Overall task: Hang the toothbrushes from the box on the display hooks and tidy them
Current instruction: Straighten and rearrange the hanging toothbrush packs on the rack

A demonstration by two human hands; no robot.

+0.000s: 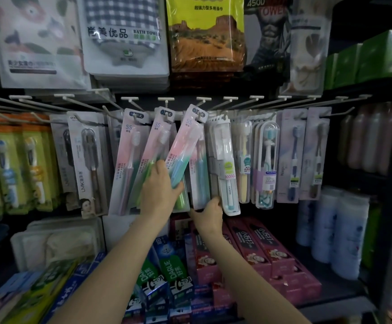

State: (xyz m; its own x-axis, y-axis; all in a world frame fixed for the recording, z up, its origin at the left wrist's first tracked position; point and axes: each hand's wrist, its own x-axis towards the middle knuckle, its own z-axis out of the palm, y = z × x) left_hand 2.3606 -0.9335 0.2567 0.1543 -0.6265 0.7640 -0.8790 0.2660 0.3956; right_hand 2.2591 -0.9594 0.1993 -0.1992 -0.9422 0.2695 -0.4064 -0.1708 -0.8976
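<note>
Pastel toothbrush packs among bright shelf stock

The tilted toothbrush pack [183, 146] fades pink to mint around a blue handle; the bath towel [122, 17] is navy-and-white check, the toothpaste boxes [262, 251] pink, the wipes bag [205, 31] yellow and orange.

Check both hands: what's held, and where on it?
Left hand grips the lower end of a tilted pink-and-teal toothbrush pack with a blue brush. Right hand touches the bottom edge of the hanging packs; a full grip cannot be told.

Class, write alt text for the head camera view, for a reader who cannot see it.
A person's left hand holds a tilted pink-and-blue toothbrush pack up to a display hook, while the right hand steadies the bottom of packs already hanging beside it. Toothpaste boxes fill the shelf below.
</note>
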